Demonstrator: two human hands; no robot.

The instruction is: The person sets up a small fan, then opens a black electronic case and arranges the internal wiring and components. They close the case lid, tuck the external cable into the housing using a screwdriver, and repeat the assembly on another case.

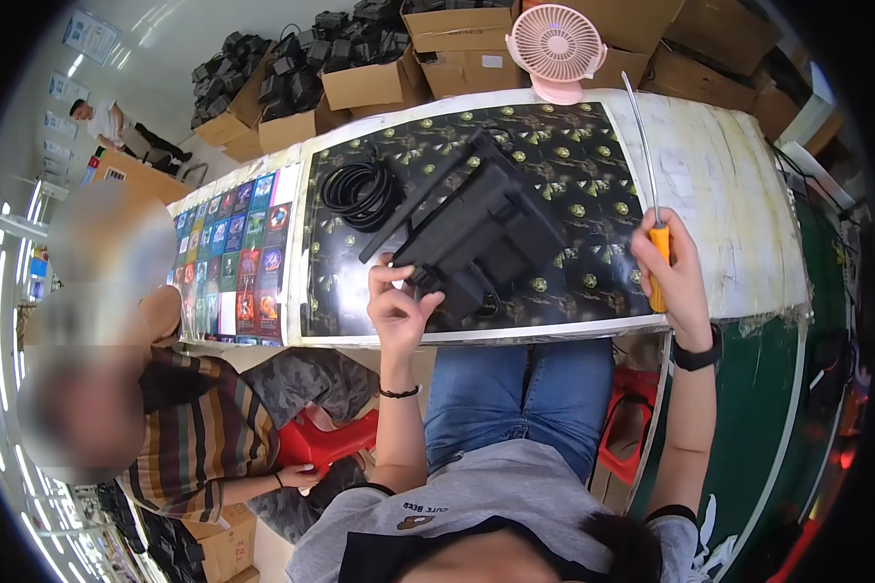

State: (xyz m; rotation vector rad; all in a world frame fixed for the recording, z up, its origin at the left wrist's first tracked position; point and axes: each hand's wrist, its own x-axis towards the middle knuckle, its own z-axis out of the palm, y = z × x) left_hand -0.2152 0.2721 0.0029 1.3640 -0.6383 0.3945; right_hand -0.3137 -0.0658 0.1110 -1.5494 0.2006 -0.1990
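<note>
A black plastic device (pixel 486 228) with angled panels lies on the dark patterned mat (pixel 593 282). At its lower left corner, my left hand (pixel 401 303) pinches a small black knob-like part (pixel 424 280) between thumb and fingers. My right hand (pixel 673 267) is wrapped round the orange handle of a long screwdriver (pixel 659 262), to the right of the device and apart from it. The screwdriver's metal shaft points up and away, toward the far edge of the table. A coil of black cable (pixel 358 194) lies left of the device.
A pink fan (pixel 557 49) stands at the table's far edge. Printed cards (pixel 228 238) cover the left part. Cardboard boxes (pixel 369 85) with black parts stand beyond. A person in a striped top (pixel 199 418) sits at the left; another person (pixel 107 121) is farther back.
</note>
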